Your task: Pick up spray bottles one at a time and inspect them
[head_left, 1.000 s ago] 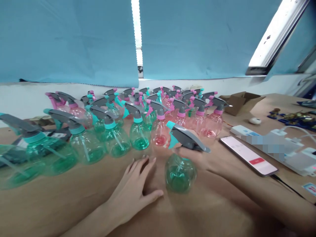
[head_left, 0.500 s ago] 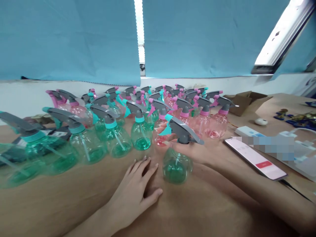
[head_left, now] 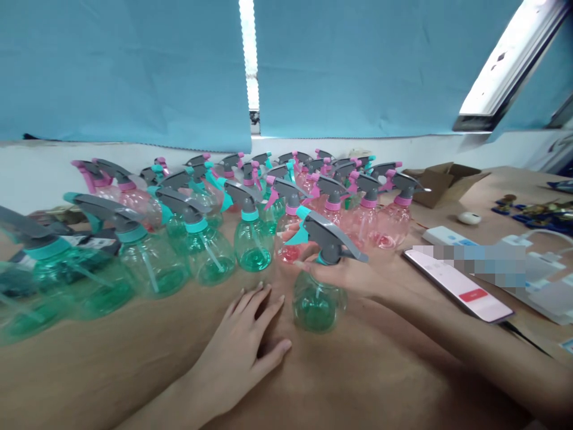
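A green spray bottle (head_left: 317, 304) stands upright on the wooden table, with a grey head and turquoise nozzle and trigger pointing left. My right hand (head_left: 338, 273) is wrapped round its neck, thumb in front and fingertips behind the trigger. My left hand (head_left: 248, 334) lies flat on the table to the left of this bottle, fingers spread, holding nothing. Beyond it is a row of green spray bottles, including a nearby one (head_left: 254, 245). Pink spray bottles (head_left: 394, 221) stand behind and to the right of the held one.
A phone (head_left: 461, 286) lies at right beside a white power strip (head_left: 447, 239) with cables. Farther back are an open cardboard box (head_left: 441, 185), a white earbud case (head_left: 469, 218) and small brass-and-blue parts (head_left: 532, 212). Blue curtains (head_left: 380, 65) hang behind the table.
My right thumb sits slightly lower on the bottle's neck, and a bit of turquoise collar now shows above it. The view has shifted a little; my left hand stays flat.
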The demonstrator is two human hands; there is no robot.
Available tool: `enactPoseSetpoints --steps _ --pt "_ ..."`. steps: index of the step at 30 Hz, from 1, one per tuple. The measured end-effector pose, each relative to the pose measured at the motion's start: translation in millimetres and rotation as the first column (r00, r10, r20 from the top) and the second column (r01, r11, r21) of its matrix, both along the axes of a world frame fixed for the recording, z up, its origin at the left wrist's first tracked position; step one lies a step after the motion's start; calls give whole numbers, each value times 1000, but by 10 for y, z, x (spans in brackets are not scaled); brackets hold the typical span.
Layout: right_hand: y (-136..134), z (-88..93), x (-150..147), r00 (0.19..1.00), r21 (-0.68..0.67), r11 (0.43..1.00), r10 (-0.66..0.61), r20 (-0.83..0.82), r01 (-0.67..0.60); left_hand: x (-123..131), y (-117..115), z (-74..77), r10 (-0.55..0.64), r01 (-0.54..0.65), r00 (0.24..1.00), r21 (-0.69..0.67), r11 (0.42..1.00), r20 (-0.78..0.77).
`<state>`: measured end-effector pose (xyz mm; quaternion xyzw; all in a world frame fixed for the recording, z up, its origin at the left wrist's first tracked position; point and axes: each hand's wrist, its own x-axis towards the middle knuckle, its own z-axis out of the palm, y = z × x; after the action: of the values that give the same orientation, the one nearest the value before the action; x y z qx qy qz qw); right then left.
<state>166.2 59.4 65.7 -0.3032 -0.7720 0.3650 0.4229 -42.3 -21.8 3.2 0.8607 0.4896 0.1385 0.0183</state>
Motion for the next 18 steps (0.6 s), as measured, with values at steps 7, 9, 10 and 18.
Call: enactPoseSetpoints --steps 7,9,10,18 --pt "-12 20 14 998 13 999 -40 49 40 18 -16 44 3 -4 999 -24 1000 -37" --pt "-17 20 11 998 -5 999 -33 52 33 21 -16 46 10 -10 999 -28 1000 -31" --pt "-19 21 9 998 -9 999 -34 48 35 21 -16 44 11 -12 1000 -28 1000 -27" --pt "-20 63 4 1000 -1 1000 -15 17 15 13 -12 51 10 -11 1000 -30 999 -23"
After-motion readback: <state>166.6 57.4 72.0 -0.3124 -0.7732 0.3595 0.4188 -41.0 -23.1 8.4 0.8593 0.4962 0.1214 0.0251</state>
